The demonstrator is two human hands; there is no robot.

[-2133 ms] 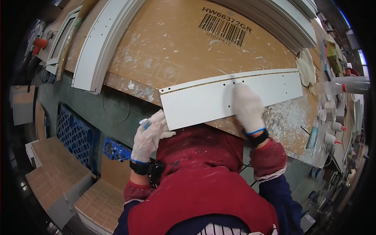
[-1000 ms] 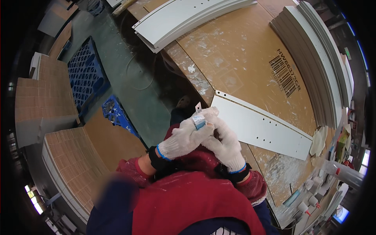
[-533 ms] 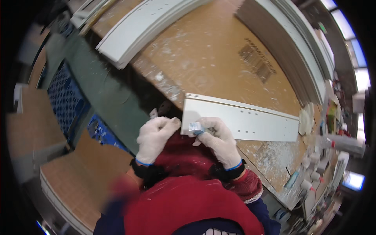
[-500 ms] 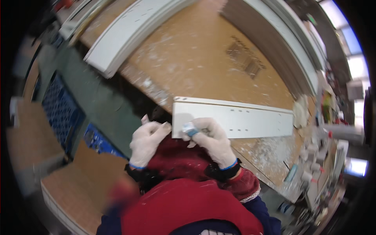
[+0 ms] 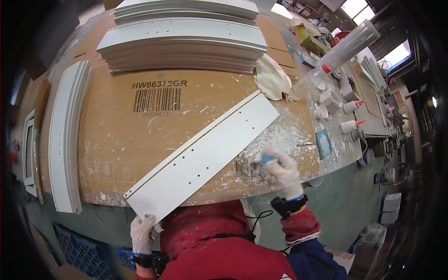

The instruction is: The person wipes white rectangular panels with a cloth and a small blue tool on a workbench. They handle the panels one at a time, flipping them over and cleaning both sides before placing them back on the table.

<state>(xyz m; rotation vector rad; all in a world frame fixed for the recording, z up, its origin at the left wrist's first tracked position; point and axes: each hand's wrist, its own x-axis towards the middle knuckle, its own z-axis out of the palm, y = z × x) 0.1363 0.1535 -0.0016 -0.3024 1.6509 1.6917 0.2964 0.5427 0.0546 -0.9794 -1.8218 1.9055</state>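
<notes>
A long white board [image 5: 203,154] with rows of small dark holes and a groove along one edge lies slantwise across the cardboard-covered table. Its near left end reaches past the table's front edge, and there my white-gloved left hand [image 5: 142,235] is closed, fingers gripping the corner. My right hand [image 5: 285,175], gloved too, hovers over the dusty front right of the table, apart from the board. Pinched in its fingers is a small blue block [image 5: 267,158], slightly blurred, so its exact kind does not show.
Stacked white boards [image 5: 182,35] stand at the back, with another stack [image 5: 67,140] on the left. A pale cloth [image 5: 271,77] lies beyond the board's far end. To the right are a clear plastic tube [image 5: 347,46], white bottles [image 5: 350,126] and a blue-green pad [image 5: 323,143].
My view has swung toward the table. The board now lies slanted. My left hand has come onto its near end, while my right hand has moved off the board to the right, still holding the blue block.
</notes>
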